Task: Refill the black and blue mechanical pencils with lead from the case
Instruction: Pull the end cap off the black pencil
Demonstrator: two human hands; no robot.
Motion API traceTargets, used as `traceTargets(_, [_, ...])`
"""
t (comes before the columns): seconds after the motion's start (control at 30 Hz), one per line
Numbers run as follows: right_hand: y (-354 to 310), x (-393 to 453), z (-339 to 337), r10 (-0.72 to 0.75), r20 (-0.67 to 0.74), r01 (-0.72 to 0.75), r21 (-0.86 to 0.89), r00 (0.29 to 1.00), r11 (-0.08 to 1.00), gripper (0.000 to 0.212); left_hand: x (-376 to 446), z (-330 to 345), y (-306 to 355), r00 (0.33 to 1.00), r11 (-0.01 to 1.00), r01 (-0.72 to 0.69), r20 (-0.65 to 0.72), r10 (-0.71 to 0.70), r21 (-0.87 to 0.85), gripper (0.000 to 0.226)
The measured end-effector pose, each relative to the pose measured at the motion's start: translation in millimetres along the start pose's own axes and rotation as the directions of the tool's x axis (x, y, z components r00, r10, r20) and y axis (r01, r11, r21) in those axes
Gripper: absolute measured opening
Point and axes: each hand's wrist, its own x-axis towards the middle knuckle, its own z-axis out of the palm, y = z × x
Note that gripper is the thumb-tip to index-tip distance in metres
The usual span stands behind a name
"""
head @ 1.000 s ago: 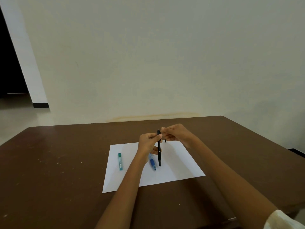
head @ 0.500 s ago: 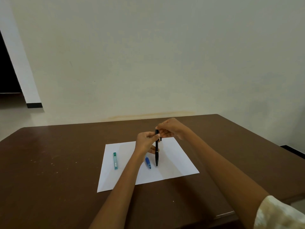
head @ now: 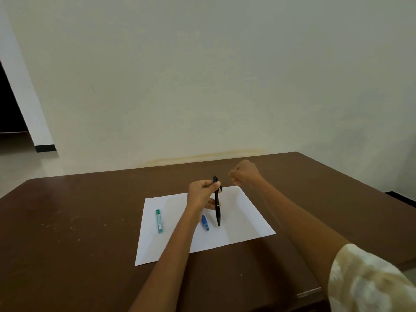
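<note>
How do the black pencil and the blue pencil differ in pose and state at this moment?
The black pencil stands almost upright, tip down, while the blue pencil lies flat on the white paper. The left hand grips the black pencil near its top; no hand holds the blue pencil. The black pencil shows nearly whole; the left forearm hides much of the blue pencil. Both are over the paper.

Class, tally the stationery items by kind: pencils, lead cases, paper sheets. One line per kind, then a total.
Mechanical pencils: 2 (slim black plastic pencil, blue plastic pencil)
Lead cases: 1 (narrow teal plastic lead case)
Paper sheets: 1 (white rectangular sheet)
Total: 4
</note>
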Motion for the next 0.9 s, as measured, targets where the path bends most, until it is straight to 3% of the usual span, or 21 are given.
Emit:
traceTargets(0.07, [6.2,5.4,0.3,-0.013,0.036,0.022,-0.265,0.999,0.964,0.03,0.7,-0.9,-0.1,1.0,0.999,-0.003,-0.023,0.002,-0.035,0.024])
traceTargets(0.17, [6.1,12.4,4.5,-0.065,0.125,0.114,-0.446,0.99,0.888,0.038,0.7,-1.2,-1.1,1.0,0.999,-0.014,-0.019,0.013,-0.052,0.021])
traceTargets(0.3, [-0.8,20.5,14.0,-0.087,0.203,0.179,-0.5,0.975,0.847,0.023,1.0,-2.3,-1.7,1.0,0.998,-0.016,0.002,0.016,-0.059,0.023])
traceTargets(0.5, [2.0,26.6,15.0,-0.104,0.198,0.194,-0.522,0.975,0.83,0.023,3.2,-1.7,-4.3,1.0,0.999,0.011,0.026,-0.01,-0.041,0.019])
traceTargets(0.63, [-0.8,10.7,6.1,-0.147,0.124,0.182,-0.352,0.981,0.918,0.038,3.8,-1.6,-2.3,0.999,0.998,0.024,0.032,-0.022,-0.059,0.019])
traceTargets(0.7, [-5.2,-12.0,0.1,-0.166,0.057,0.171,-0.082,0.984,0.982,0.025,4.5,-2.3,-0.4,0.999,0.996,0.033,0.02,-0.032,-0.079,0.02])
traceTargets(0.77, [-13.0,-43.2,-5.5,-0.143,0.141,0.12,0.157,0.98,0.98,0.017,4.1,-2.0,1.2,0.999,0.996,0.031,0.01,-0.03,-0.083,0.02])
traceTargets(0.83, [-20.2,-71.9,-6.6,-0.138,0.264,0.087,0.197,0.955,0.977,0.025,2.7,-1.3,1.9,1.0,0.997,0.03,0.011,-0.03,-0.075,0.021])
traceTargets(0.9, [-24.3,-90.3,-2.5,-0.13,0.282,0.089,0.153,0.951,0.984,0.029,1.1,-0.3,2.3,0.999,0.995,0.034,0.027,-0.032,-0.089,0.023])
